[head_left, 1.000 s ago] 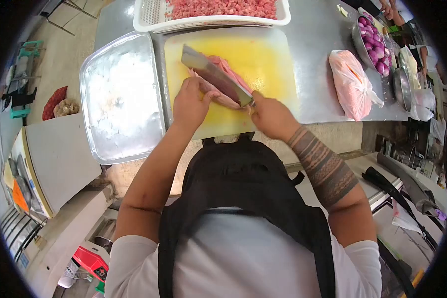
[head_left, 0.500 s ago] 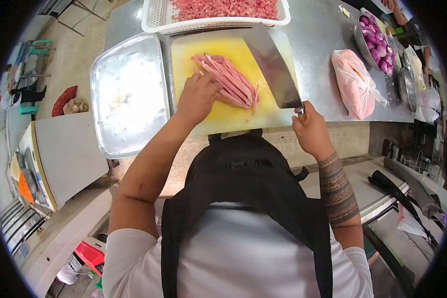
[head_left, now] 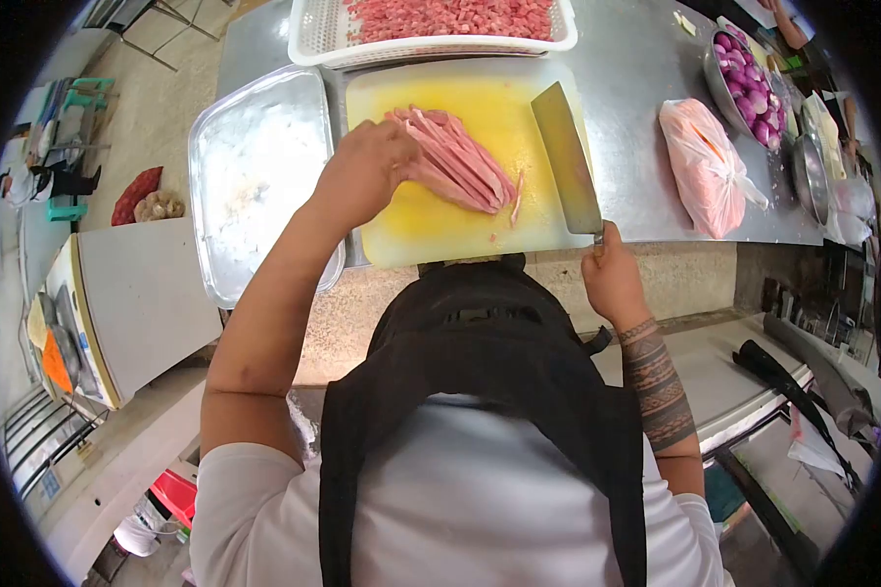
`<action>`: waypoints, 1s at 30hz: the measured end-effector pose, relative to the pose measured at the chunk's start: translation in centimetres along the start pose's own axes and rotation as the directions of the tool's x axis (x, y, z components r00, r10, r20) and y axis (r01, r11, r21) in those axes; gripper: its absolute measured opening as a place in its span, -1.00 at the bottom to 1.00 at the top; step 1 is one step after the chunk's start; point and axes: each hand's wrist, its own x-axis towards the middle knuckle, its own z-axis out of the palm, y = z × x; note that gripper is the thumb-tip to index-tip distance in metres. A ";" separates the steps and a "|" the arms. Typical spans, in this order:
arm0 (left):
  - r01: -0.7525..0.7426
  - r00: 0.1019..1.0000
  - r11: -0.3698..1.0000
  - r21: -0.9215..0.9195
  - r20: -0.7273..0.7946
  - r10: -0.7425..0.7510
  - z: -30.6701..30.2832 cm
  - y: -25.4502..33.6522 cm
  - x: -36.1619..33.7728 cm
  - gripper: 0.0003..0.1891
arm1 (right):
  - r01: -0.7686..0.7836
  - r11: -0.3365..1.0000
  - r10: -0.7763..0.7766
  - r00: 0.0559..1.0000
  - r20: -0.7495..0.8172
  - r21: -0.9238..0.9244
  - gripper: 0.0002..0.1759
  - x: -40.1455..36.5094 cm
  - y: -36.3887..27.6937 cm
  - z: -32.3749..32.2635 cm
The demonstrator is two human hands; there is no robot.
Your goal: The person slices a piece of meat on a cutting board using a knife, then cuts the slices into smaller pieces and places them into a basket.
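Observation:
A bundle of long raw meat strips (head_left: 457, 164) lies slanted on a yellow-stained cutting board (head_left: 392, 240). At the bundle's left side is my left hand (head_left: 367, 171), its fingers curled against the strips; the fingertips are partly hidden. My right hand (head_left: 615, 279) is closed round the handle of a wide cleaver (head_left: 570, 161). The cleaver's blade is over the right part of the board, apart from the meat, with its tip pointing away from me. One thin loose strip (head_left: 519, 194) lies beside the bundle's right end.
A white plastic basket (head_left: 308, 39) of diced meat stands behind the board. To the left is a shiny metal tray (head_left: 255, 186). On the right are a tied plastic bag (head_left: 705, 171) with pinkish contents and a metal bowl of peeled purple onions (head_left: 749, 88). Another person's arm (head_left: 788, 24) shows top right.
The cleaver has swung right, away from the meat, and its blade is now more upright in view. My left hand has shifted left along the strips. A thin strip now lies apart.

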 end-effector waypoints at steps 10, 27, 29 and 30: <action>0.355 0.871 0.889 -0.290 -0.242 -0.427 8.8 -0.2 -2.4 -0.53 | 0.301 0.939 -0.281 0.950 0.134 -0.164 -0.62 -1.0 -6.0 -0.3; 0.452 0.852 0.862 -0.228 -0.176 -0.493 9.4 -0.2 -1.5 -0.70 | 0.476 0.825 -0.370 0.862 0.346 -0.305 -0.81 0.5 -12.6 1.0; 0.411 0.868 0.884 -0.221 -0.201 -0.454 9.7 -0.4 -1.6 -0.71 | 0.504 0.826 -0.411 0.845 0.342 -0.253 -0.80 2.0 -13.6 1.9; 0.399 0.872 0.891 -0.217 -0.210 -0.442 9.7 -0.5 -1.6 -0.71 | 0.519 0.824 -0.432 0.836 0.339 -0.228 -0.80 3.0 -14.1 2.4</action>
